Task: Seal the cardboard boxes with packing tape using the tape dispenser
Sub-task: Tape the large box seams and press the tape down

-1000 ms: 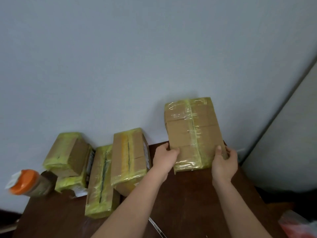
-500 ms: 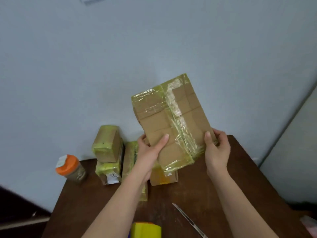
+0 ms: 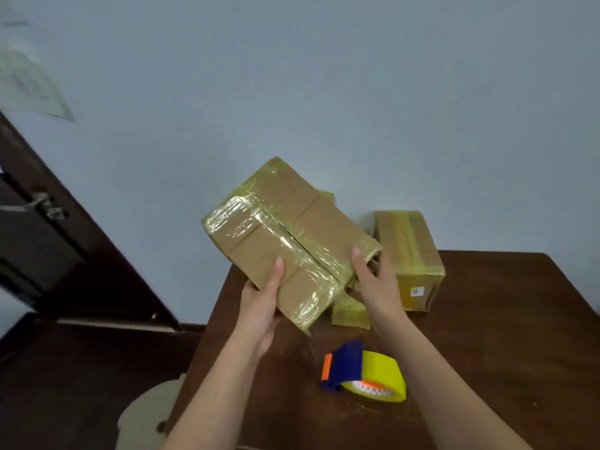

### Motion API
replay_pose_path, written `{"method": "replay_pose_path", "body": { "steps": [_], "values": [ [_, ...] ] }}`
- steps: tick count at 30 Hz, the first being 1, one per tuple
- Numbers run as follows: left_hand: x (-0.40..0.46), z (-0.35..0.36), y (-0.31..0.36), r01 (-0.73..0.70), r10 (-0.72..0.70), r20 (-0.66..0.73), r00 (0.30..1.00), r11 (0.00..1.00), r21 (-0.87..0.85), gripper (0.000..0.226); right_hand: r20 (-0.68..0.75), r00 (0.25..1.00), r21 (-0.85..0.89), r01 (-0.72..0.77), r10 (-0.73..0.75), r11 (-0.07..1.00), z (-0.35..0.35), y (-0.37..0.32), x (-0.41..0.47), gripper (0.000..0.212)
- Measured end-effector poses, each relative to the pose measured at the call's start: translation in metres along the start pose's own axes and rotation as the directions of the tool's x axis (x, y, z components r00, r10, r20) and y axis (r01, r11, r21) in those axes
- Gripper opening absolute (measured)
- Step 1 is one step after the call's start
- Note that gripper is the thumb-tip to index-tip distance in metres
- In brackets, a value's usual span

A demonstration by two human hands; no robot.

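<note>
The left hand (image 3: 263, 305) grips the near left edge of a cardboard box (image 3: 285, 241), thumb flat on its top face and fingers curled underneath; the right hand (image 3: 376, 284) pinches the box's near right corner the same way. Together they hold it clear of the brown table (image 3: 487, 336), tilted with its far end up and to the left. A second ago the box stood upright at the back of the table, facing the person; since then it has been lifted, brought nearer and turned, so its long seam now runs diagonally. That seam and both ends already wear wrinkled yellowish tape, so this looks like a check of the finished wrapping or a turn to reach an untaped side. Behind the right hand another taped box (image 3: 409, 254) sits on the table against the wall. The tape dispenser (image 3: 360, 371), blue and orange with a yellow roll, lies untouched just below the hands.
</note>
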State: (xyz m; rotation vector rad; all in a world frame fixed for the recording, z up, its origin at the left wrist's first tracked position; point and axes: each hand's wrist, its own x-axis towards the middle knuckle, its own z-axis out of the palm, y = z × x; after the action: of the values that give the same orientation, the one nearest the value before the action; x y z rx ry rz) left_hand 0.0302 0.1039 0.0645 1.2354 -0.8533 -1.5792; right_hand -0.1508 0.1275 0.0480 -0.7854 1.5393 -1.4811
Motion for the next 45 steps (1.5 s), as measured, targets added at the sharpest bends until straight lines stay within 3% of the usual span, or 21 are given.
{"method": "replay_pose_path", "body": {
  "steps": [3,7,11,13,16,20,24,30,34,45],
  "values": [
    [-0.008,-0.044,-0.004,0.063,-0.064,-0.083,0.995,0.998,-0.021,0.058,0.061,0.998,-0.094,-0.019,0.025,0.995,0.031,0.016,-0.012,0.091],
    [-0.016,-0.087,-0.019,0.106,-0.141,-0.202,0.969,0.979,-0.176,0.052,0.159,0.986,-0.193,-0.027,0.059,0.981,0.056,0.026,-0.029,0.063],
    [-0.021,-0.116,-0.044,0.143,-0.255,-0.328,0.910,0.934,-0.328,0.054,0.285,0.952,-0.401,0.014,0.110,0.916,0.056,0.037,-0.033,0.063],
    [-0.023,-0.127,-0.059,0.152,-0.312,-0.392,0.865,0.909,-0.387,0.059,0.298,0.945,-0.603,0.078,0.133,0.794,0.044,0.040,-0.030,0.068],
    [-0.024,-0.136,-0.083,0.159,-0.384,-0.446,0.808,0.872,-0.463,0.072,0.372,0.887,-0.867,0.227,0.274,0.444,0.016,0.046,-0.025,0.075],
    [-0.026,-0.134,-0.114,0.193,-0.509,-0.473,0.719,0.800,-0.568,0.080,0.329,0.801,-0.941,0.320,0.501,0.107,-0.012,0.060,-0.037,0.085],
    [-0.027,-0.122,-0.137,0.211,-0.581,-0.497,0.644,0.760,-0.615,0.083,0.336,0.821,-0.905,0.417,0.461,-0.084,-0.019,0.083,-0.043,0.075],
    [-0.027,-0.112,-0.157,0.250,-0.560,-0.526,0.640,0.800,-0.546,0.087,0.327,0.840,-0.907,0.408,0.432,-0.106,-0.016,0.100,-0.041,0.051],
    [-0.030,-0.109,-0.162,0.276,-0.575,-0.488,0.657,0.785,-0.554,0.085,0.339,0.856,-0.885,0.431,0.391,-0.177,-0.028,0.112,-0.040,0.065],
    [-0.033,-0.100,-0.172,0.317,-0.598,-0.361,0.715,0.739,-0.595,0.077,0.313,0.892,-0.941,0.339,0.325,-0.024,-0.041,0.119,-0.043,0.066]
  ]
}}
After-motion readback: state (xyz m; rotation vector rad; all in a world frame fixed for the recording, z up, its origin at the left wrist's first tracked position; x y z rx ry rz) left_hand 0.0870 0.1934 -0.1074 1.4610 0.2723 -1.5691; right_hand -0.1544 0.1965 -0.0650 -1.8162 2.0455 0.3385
